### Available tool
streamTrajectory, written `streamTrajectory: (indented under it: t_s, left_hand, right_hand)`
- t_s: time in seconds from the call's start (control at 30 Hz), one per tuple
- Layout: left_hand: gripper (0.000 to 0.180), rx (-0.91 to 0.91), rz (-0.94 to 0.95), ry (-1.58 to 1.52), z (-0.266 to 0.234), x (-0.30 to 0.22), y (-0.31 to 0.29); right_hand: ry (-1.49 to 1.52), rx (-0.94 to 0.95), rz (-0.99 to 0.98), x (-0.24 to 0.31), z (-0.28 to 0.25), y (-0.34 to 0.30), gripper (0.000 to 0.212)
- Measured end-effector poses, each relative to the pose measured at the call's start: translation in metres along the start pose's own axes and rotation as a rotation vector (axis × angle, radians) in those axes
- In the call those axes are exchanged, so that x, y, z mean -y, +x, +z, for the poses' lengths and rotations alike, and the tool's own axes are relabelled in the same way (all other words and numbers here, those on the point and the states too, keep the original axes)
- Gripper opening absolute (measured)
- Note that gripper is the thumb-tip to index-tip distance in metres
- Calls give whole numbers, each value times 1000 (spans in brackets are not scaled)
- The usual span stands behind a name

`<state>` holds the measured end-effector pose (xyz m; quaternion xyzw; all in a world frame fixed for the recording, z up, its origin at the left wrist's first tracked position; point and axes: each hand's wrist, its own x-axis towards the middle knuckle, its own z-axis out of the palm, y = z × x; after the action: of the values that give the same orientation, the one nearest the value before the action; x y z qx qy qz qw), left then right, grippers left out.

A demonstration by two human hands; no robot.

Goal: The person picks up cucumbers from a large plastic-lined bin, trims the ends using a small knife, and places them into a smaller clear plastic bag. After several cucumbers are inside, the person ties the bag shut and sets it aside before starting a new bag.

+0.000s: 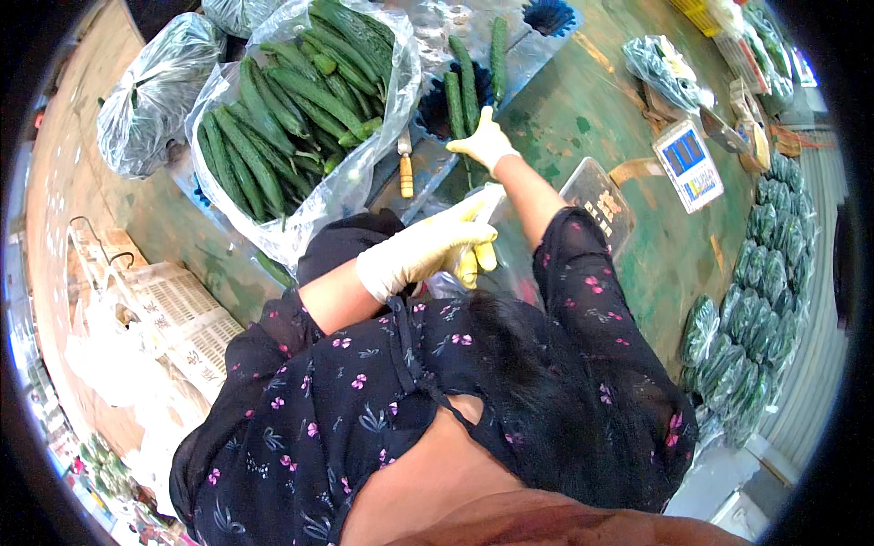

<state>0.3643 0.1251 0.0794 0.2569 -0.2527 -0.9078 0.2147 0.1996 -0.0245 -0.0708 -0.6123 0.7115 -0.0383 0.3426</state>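
Observation:
My left hand [446, 241], in a pale yellow glove, has its fingers curled round thin clear plastic [492, 202], which looks like a bag. Further forward, my gloved right hand [486, 146] is open, with thumb and forefinger spread beside two upright cucumbers [467, 86]. These stand in a dark blue toothed ring [433, 123] on a metal stand, and another cucumber [498, 59] leans at their right. To the left, a large clear bag [196, 136] lies open around many loose cucumbers [291, 100]. A wooden-handled knife [406, 173] lies between that bag and the ring.
A second blue ring [549, 16] sits at the stand's far end. To the right are a scale display [688, 164] and its metal plate [596, 205]. Packed cucumber bags [751, 318] are stacked at far right; a full bag [159, 100] and white crate [177, 314] stand left.

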Motion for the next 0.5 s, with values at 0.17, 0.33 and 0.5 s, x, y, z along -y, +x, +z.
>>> streamTrajectory:
  t_s: [0.17, 0.33, 0.5]
  left_hand:
    - [69, -43, 31, 6, -10, 5, -3]
    - [70, -54, 63, -30, -10, 7, -2]
    - [81, -1, 40, 0, -19, -4, 0]
  right_hand:
    - [2, -93, 191, 20, 27, 14, 125]
    - [285, -110, 105, -14, 2, 20, 79]
    - [1147, 400, 71, -33, -47, -35, 28]
